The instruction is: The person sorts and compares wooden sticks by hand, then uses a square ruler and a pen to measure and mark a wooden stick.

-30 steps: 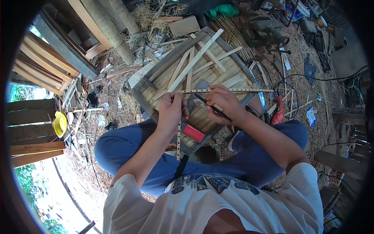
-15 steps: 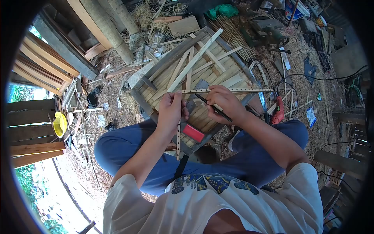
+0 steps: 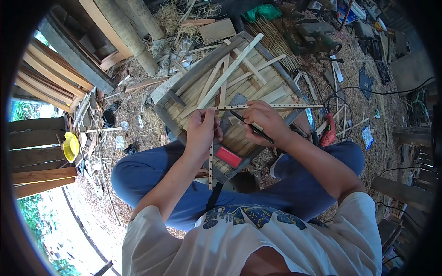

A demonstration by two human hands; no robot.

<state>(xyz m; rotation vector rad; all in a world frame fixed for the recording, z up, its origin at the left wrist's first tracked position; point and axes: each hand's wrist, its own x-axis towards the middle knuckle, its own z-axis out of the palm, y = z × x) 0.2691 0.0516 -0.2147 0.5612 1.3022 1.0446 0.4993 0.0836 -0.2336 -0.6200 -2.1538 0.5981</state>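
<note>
My left hand is closed around the spot where two thin pale strips with rows of dark dots or holes come together. One dotted strip runs off to the right, and the other dotted strip hangs toward my lap; their meeting point is hidden by the fingers. My right hand grips a slim black pen, its tip pointing up and left, close below the right-hand strip. These fingers also touch that strip. Beneath both hands is a low wooden worktable of slats, with a red block near its front edge.
Loose wooden sticks lie across the table's far part. A red power tool with a black cable rests on the ground at right. A yellow bowl is at far left. Scraps and shavings cover the floor.
</note>
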